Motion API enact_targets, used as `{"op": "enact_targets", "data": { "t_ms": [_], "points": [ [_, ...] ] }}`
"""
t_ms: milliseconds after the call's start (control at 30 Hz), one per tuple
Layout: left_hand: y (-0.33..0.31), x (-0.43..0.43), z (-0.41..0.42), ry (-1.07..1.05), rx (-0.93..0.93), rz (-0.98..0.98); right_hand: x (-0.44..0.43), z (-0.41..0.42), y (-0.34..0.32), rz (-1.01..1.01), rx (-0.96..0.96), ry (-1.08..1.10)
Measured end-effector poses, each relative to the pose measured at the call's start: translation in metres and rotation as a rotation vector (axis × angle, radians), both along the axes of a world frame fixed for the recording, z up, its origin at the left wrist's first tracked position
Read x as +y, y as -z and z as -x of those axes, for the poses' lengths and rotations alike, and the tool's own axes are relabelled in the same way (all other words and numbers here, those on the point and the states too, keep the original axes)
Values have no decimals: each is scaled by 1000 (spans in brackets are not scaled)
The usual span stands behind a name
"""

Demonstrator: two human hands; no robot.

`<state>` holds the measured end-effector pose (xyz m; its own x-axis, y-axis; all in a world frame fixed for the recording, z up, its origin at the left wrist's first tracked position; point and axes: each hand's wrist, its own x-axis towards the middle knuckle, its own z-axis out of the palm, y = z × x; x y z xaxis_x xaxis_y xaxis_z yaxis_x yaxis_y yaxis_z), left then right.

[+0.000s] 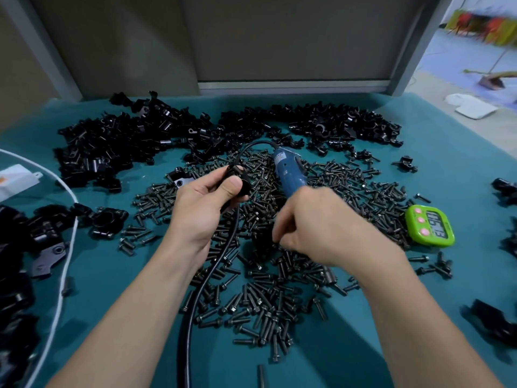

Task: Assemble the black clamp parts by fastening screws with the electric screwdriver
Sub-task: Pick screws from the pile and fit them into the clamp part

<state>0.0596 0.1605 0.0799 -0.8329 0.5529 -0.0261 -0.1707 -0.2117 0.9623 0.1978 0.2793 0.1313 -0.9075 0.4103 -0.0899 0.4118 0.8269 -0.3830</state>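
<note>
step, likely: screw pick-up | left hand (201, 208) grip round small black clamp part (236, 175), above teal desk (447, 163) | right hand (321, 231) grip holding blue electric screwdriver (288, 175), fingertips (277, 242) in dark screw pile (265, 303) | next: seat one screw in clamp

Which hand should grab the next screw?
Probably the right hand. It holds the screwdriver, yet its fingers reach down among the screws. The left hand is raised and full, gripping a clamp.
</note>
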Motion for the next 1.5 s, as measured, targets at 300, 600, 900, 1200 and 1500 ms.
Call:
{"op": "enact_targets", "data": {
  "t_ms": [300,600,900,1200,1500],
  "points": [
    [0,-1,-1,-27,-10,15,-26,0,11,-379,-92,-222],
    [1,-1,1,-14,-10,9,-23,11,5,-47,-77,-165],
    [6,-1,2,87,109,59,10,28,3,883,528,126],
    [11,0,2,260,169,-4,23,17,20,992,736,180],
    [13,0,4,246,188,-6,20,21,29,811,750,95]
  ]
}}
